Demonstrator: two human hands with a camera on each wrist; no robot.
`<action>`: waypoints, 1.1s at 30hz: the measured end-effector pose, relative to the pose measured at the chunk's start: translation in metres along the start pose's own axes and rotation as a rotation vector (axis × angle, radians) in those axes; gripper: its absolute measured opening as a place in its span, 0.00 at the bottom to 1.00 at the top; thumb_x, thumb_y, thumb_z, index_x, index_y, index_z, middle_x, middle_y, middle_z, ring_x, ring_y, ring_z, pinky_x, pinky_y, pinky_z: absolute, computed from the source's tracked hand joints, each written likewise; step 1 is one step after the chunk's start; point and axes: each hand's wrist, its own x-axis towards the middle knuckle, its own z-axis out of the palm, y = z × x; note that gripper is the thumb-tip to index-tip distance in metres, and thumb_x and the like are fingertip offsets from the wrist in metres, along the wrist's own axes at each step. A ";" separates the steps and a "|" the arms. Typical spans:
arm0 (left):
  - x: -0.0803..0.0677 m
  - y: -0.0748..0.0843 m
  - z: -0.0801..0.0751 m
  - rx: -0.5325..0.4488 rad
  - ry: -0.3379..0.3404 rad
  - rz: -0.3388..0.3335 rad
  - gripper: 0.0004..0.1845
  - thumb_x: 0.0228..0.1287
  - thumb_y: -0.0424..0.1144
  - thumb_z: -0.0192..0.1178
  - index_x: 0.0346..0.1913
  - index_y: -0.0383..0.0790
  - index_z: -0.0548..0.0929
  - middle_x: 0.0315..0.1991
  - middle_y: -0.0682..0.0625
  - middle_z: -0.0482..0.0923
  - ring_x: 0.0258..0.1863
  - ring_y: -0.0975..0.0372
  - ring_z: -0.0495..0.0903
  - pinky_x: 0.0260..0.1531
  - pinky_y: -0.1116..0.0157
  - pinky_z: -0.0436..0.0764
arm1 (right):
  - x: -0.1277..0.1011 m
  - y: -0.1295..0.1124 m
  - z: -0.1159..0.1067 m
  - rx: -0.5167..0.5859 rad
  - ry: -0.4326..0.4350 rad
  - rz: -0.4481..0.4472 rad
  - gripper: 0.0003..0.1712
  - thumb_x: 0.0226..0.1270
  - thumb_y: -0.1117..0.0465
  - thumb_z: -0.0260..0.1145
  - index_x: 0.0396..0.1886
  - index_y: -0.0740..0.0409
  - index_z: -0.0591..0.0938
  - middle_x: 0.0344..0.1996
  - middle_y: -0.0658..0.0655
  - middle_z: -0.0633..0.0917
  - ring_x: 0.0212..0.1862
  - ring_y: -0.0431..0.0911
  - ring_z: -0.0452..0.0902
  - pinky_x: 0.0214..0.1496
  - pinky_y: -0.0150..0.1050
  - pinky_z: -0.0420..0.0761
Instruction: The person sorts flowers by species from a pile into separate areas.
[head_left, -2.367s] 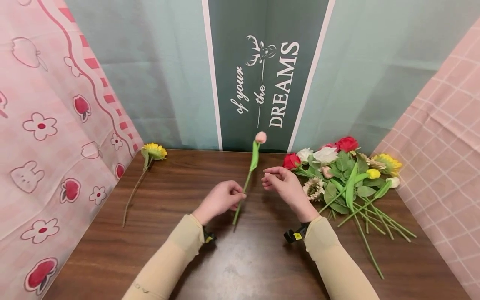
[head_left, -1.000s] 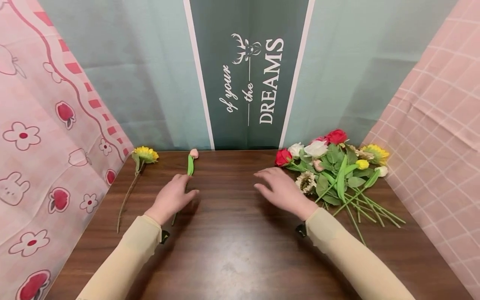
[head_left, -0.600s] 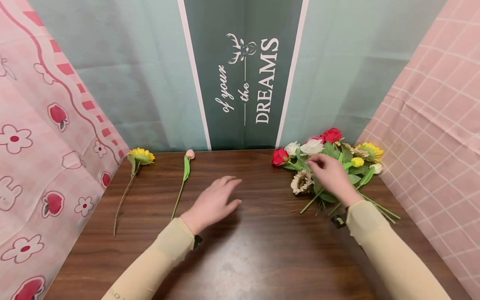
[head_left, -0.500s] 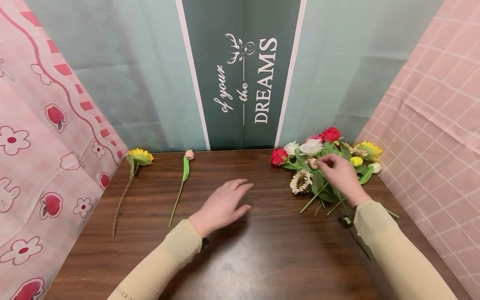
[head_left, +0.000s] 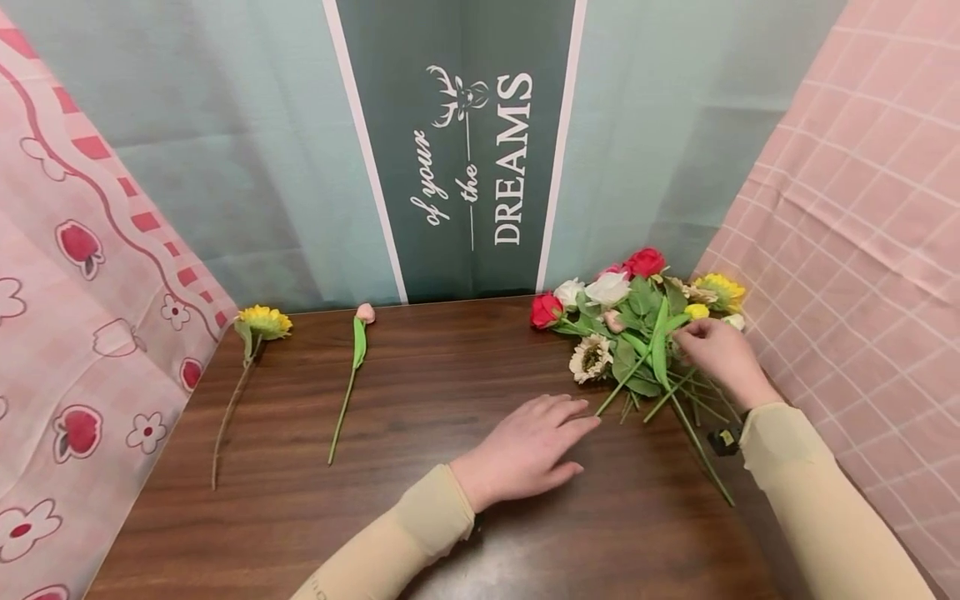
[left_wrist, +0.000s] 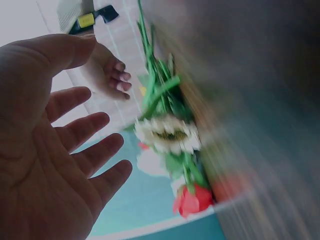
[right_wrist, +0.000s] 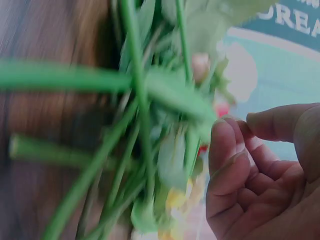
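My right hand [head_left: 720, 358] is at the right side of a pile of artificial flowers, its curled fingertips right at a green leaf [head_left: 677, 322] below the yellow tulip [head_left: 697, 311]. In the right wrist view thumb and forefinger come together at a leaf's tip; I cannot tell whether they pinch it. My left hand [head_left: 525, 454], fingers spread and holding nothing, hovers palm down over the table in front of the pile. A pink tulip [head_left: 360, 342] lies alone at the left. Beside it is a yellow sunflower [head_left: 264, 322] on a brown stem.
Red roses [head_left: 547, 311], white roses [head_left: 609, 288], a cream sunflower [head_left: 590, 359] and a second pink tulip [head_left: 613, 321] fill the pile, stems crossing toward the front. A printed curtain [head_left: 465, 167] closes off the brown table's [head_left: 442, 358] back edge; pink cloths flank both sides.
The pink tulip, held in my left hand at first, now lies beside the sunflower. That hand has let go and moved right. My right hand has reached across to the pile's right side.
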 end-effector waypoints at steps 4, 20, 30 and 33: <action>0.014 0.016 0.004 0.010 -0.019 0.028 0.36 0.72 0.57 0.61 0.77 0.48 0.67 0.75 0.47 0.65 0.74 0.55 0.63 0.76 0.58 0.56 | -0.004 0.019 -0.012 -0.068 -0.022 0.027 0.24 0.77 0.49 0.57 0.44 0.67 0.84 0.28 0.56 0.87 0.30 0.48 0.79 0.32 0.41 0.77; 0.037 0.037 0.012 0.019 -0.053 0.067 0.34 0.74 0.58 0.58 0.78 0.51 0.67 0.76 0.50 0.63 0.76 0.59 0.59 0.76 0.62 0.53 | -0.005 0.078 -0.013 0.097 -0.121 0.199 0.27 0.74 0.43 0.63 0.28 0.63 0.85 0.22 0.52 0.83 0.28 0.47 0.77 0.31 0.40 0.79; 0.037 0.035 0.009 -0.009 -0.077 0.070 0.33 0.75 0.58 0.56 0.78 0.52 0.67 0.77 0.50 0.62 0.77 0.60 0.57 0.77 0.63 0.51 | -0.004 0.086 -0.012 0.352 -0.127 0.303 0.17 0.73 0.47 0.66 0.36 0.55 0.89 0.28 0.46 0.85 0.32 0.40 0.78 0.36 0.35 0.81; 0.035 0.033 0.008 -0.022 -0.076 0.060 0.33 0.75 0.58 0.56 0.77 0.52 0.67 0.77 0.50 0.62 0.77 0.60 0.57 0.77 0.63 0.51 | -0.004 0.082 -0.013 0.390 -0.105 0.344 0.15 0.73 0.48 0.66 0.33 0.53 0.87 0.26 0.44 0.84 0.31 0.39 0.77 0.35 0.34 0.81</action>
